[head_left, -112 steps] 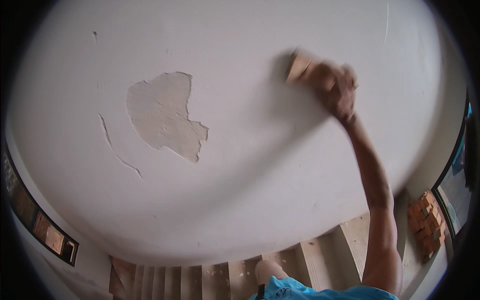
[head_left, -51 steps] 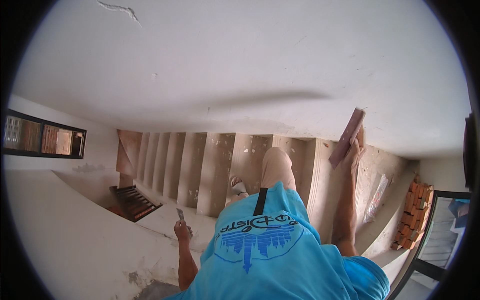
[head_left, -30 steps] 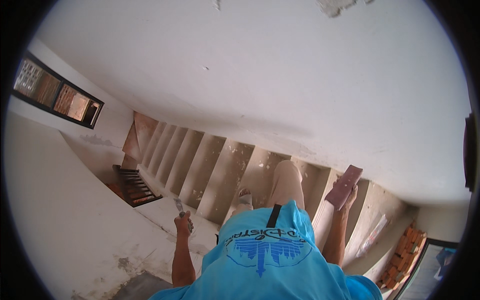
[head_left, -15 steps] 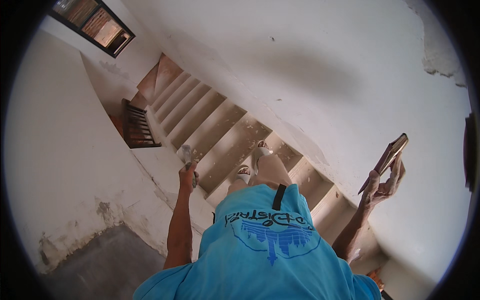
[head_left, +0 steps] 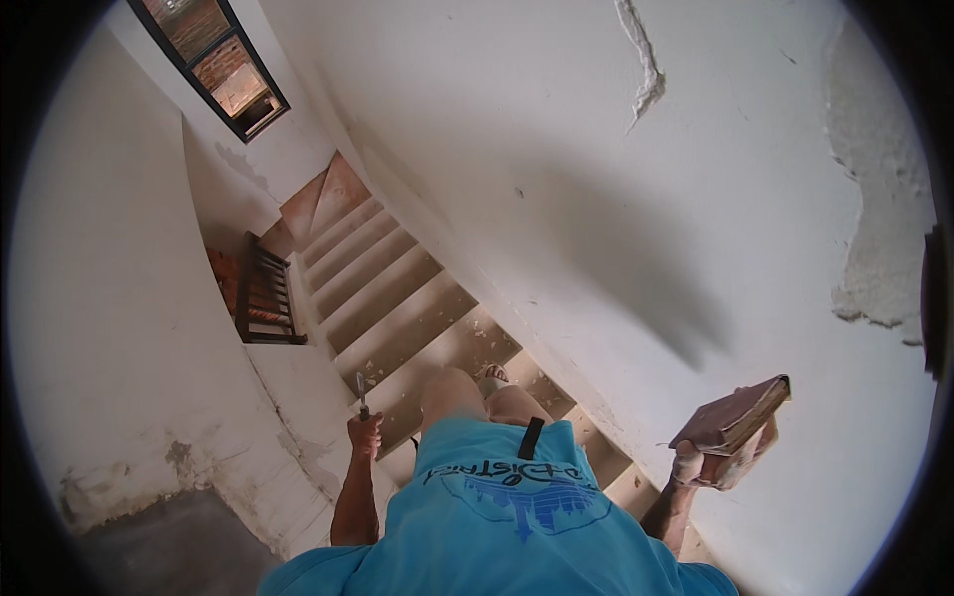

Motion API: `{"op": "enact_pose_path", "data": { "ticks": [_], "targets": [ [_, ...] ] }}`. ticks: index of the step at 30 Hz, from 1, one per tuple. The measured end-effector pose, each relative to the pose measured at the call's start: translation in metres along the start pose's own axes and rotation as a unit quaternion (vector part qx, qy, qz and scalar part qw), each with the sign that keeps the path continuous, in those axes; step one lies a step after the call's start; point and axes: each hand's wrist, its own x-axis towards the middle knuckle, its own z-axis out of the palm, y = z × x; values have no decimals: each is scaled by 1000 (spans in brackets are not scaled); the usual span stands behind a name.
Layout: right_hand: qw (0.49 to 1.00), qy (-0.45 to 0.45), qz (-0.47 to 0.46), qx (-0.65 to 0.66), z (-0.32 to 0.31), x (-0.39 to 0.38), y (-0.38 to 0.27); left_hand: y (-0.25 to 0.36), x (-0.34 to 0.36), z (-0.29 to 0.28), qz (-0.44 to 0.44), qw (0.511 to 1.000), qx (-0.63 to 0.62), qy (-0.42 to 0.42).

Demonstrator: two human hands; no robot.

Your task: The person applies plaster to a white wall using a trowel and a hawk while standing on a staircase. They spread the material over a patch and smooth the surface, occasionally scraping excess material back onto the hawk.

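Observation:
My left hand (head_left: pixel 366 435), at lower left, is closed round the handle of a small metal scraper (head_left: pixel 363 392), blade pointing up. My right hand (head_left: pixel 735 462), at lower right, grips a flat maroon block (head_left: pixel 725 413), apparently sandpaper-wrapped, tilted beside the white wall (head_left: pixel 596 119). The wall shows a raised crack (head_left: pixel 646 74) at upper middle and a large rough peeled patch (head_left: pixel 874 199) at the right. My blue shirt and knees show at bottom centre.
A flight of dusty stairs (head_left: pixel 368 276) runs up-left beneath me, with flakes on the steps, to reddish winders (head_left: pixel 343 184). A dark railing (head_left: pixel 266 298) stands left of it. A black-framed window (head_left: pixel 243 79) is at upper left, a stained low wall (head_left: pixel 159 377) at left.
My right hand came down from the wall with the block, then moved outward right and turned. My left hand with the scraper came into view. The view has swung toward the stairs.

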Motion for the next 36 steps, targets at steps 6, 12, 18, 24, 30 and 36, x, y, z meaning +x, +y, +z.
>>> {"op": "enact_pose_path", "data": {
  "ticks": [6,12,18,24,30,36],
  "targets": [
    [983,-85,134,90,40,-8,11,8,52,31,65,994,76,-38],
    [984,-18,-139,-108,110,39,-28,25,138,15,124,980,127,-93],
    [854,-268,-302,-328,213,33,-55,-1,208,-11,90,991,68,-75],
    [717,-367,-418,-420,239,83,-31,15,267,-1,141,981,50,-128],
    [690,-283,-465,-478,226,184,-47,7,283,33,161,973,13,-163],
    [678,128,-469,-552,130,433,-140,0,293,11,177,971,17,-158]
  ]
}}
